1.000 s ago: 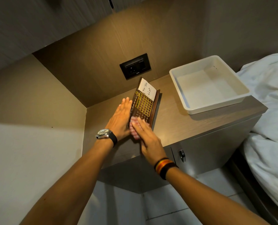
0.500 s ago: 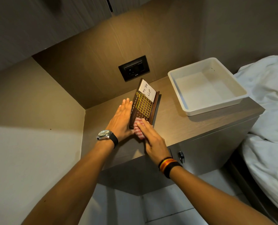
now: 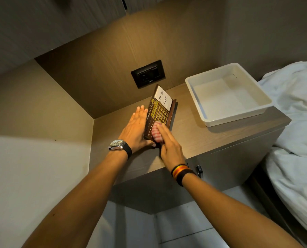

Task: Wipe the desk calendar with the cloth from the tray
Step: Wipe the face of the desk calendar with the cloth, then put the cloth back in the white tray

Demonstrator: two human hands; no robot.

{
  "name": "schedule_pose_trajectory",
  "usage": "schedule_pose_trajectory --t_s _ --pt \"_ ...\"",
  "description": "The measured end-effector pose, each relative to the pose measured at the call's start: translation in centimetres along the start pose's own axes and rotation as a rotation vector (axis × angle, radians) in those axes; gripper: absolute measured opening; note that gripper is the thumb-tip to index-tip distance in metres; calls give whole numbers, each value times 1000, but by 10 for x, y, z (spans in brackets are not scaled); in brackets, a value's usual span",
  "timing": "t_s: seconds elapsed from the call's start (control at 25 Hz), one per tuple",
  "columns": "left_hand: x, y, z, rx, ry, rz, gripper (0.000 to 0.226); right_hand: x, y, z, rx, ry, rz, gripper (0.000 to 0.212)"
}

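Observation:
A dark brown desk calendar (image 3: 159, 111) with a gold grid and a white "To Do List" note lies flat on the wooden cabinet top (image 3: 199, 140). My right hand (image 3: 169, 145) presses a red-and-white checked cloth (image 3: 156, 131) onto the calendar's near end. My left hand (image 3: 135, 128), fingers flat and together, rests against the calendar's left edge, its thumb at the near corner. The white tray (image 3: 203, 111) stands to the right with nothing in it.
A black wall socket (image 3: 148, 73) sits on the back panel just behind the calendar. A bed with white bedding (image 3: 299, 133) lies to the right of the cabinet. The cabinet door has a small lock (image 3: 199, 170). Walls close in on the left.
My right hand and the cloth have slid a little farther up the calendar, away from its near edge. My left hand has stayed at the left edge.

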State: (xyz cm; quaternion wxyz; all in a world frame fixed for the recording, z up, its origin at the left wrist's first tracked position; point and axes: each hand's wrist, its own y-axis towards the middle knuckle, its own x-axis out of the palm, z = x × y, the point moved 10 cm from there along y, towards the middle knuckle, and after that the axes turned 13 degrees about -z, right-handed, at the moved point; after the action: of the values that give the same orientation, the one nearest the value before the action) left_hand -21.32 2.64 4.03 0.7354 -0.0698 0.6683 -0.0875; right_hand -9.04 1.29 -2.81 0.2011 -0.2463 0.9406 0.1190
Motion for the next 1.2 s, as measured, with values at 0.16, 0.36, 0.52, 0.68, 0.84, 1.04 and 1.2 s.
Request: schedule_pose_trajectory --t_s 0.16,0.36,0.52,0.68,0.84,1.04,1.2 --pt "1 0 0 -11 9 4 140 0 -1 -4 32 51 46 79" --pt "-1 2 2 -12 61 5 138 -2 -47 -11 -79 86 -70 76" --pt "-11 -3 10 -57 136 -16 162 -107 -25 -15 -85 -9 160 77" --pt "-27 1 49 -42 145 89 161 -212 20 -4 -66 -211 223 71" --pt "-9 44 134 4 55 86 151 -265 61 51 60 -448 12 73" --pt "37 89 189 -61 -42 -9 144 -273 102 92 63 -763 -180 63" --pt "67 93 194 -123 -85 -65 139 -250 120 122 146 -876 -394 44"
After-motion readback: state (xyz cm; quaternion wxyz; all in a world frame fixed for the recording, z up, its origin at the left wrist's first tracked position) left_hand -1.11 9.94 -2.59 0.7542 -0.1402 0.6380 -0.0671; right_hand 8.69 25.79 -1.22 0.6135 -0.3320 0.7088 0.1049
